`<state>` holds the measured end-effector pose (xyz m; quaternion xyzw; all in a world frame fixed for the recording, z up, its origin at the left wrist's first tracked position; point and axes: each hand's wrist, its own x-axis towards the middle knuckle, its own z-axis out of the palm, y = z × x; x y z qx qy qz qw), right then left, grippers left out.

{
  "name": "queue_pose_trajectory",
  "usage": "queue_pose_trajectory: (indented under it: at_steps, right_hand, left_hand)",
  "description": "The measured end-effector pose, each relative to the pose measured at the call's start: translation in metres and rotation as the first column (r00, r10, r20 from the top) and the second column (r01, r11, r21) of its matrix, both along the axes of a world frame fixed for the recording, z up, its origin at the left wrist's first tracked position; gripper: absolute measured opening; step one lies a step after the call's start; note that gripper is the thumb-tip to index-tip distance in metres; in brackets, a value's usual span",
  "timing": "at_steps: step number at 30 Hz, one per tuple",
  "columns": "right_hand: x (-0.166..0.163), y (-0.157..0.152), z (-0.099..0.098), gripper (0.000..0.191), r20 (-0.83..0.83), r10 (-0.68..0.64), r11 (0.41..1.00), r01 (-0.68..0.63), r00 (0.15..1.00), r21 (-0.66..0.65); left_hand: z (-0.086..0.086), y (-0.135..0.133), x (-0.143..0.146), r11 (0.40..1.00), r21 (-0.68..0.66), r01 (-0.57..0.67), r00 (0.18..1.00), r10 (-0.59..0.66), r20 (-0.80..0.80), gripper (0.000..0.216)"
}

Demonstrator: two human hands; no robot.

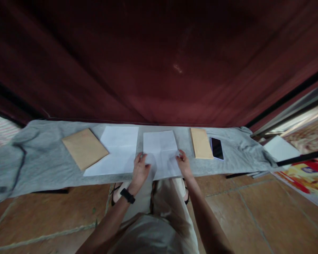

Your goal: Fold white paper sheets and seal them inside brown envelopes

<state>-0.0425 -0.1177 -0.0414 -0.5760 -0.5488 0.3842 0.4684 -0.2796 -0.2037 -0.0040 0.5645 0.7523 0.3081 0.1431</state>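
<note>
A creased white sheet of paper (161,150) lies in front of me on a bench covered with grey cloth (159,128). At its lower left edge is my left hand (141,170), fingers curled around the edge, with a dark band on the wrist. My right hand (183,163) pinches the sheet's right edge. To the left lies a second white sheet (120,146), also creased, its left part under a brown envelope (85,148). Another brown envelope (201,143) rests right of my right hand.
A dark phone (217,148) lies beside the right envelope. Dark red fabric (159,70) hangs right behind the bench. On the right are a metal frame bar (304,157), a white box-like object (281,149) and a red-yellow printed package (307,178). Tiled floor (235,208) lies below.
</note>
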Motion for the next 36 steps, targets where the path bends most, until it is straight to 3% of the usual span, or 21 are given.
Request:
queue_pose_trajectory:
  at_steps: [4,6,9,12,14,16,20,25,31,34,36]
  right_hand:
    - [0.023,-0.027,-0.005,0.046,-0.013,0.086,0.996,-0.086,0.996,0.038]
    - [0.034,-0.041,-0.004,0.037,0.039,0.137,0.990,-0.139,0.990,0.025]
    - [0.044,-0.061,0.002,0.039,0.090,0.226,0.974,-0.226,0.970,-0.005]
    - [0.046,-0.074,0.008,0.048,0.133,0.299,0.949,-0.309,0.945,0.059]
    - [0.044,-0.080,0.012,0.057,0.198,0.341,0.923,-0.367,0.919,0.115]
    - [0.042,-0.084,0.015,0.065,0.290,0.379,0.893,-0.429,0.879,0.132]
    - [0.044,-0.087,0.022,0.069,0.473,0.400,0.853,-0.508,0.785,0.121]
    - [0.046,-0.085,0.029,0.054,0.635,0.244,0.851,-0.476,0.733,0.223]
    - [0.035,-0.070,0.031,0.045,0.586,0.329,0.802,-0.547,0.740,0.241]
    - [0.038,-0.060,0.031,0.042,0.575,0.386,0.782,-0.586,0.721,0.210]
    - [0.043,-0.056,0.030,0.040,0.554,0.419,0.776,-0.601,0.719,0.193]
  left_hand:
    - [-0.005,0.002,-0.003,0.998,0.039,0.044,0.999,-0.044,-0.002,0.045]
    - [-0.002,0.003,-0.004,0.998,0.029,0.055,0.998,-0.055,-0.006,0.045]
    - [0.005,-0.004,-0.003,0.994,0.052,0.095,0.993,-0.091,-0.080,0.046]
    - [0.016,-0.024,0.005,0.945,0.065,0.321,0.927,-0.299,-0.229,0.050]
    - [0.022,-0.041,0.010,0.862,-0.014,0.506,0.817,-0.485,-0.311,0.060]
    - [0.026,-0.053,0.013,0.810,-0.094,0.579,0.741,-0.571,-0.353,0.064]
    - [0.026,-0.058,0.008,0.811,-0.148,0.566,0.721,-0.573,-0.389,0.056]
    - [0.026,-0.043,0.005,0.801,-0.121,0.587,0.708,-0.580,-0.404,0.053]
    - [0.031,-0.033,0.023,0.830,-0.127,0.543,0.747,-0.547,-0.378,0.045]
    - [0.035,-0.033,0.015,0.796,-0.186,0.576,0.741,-0.605,-0.291,0.041]
    - [0.040,-0.030,0.002,0.738,-0.233,0.634,0.716,-0.673,-0.185,0.040]
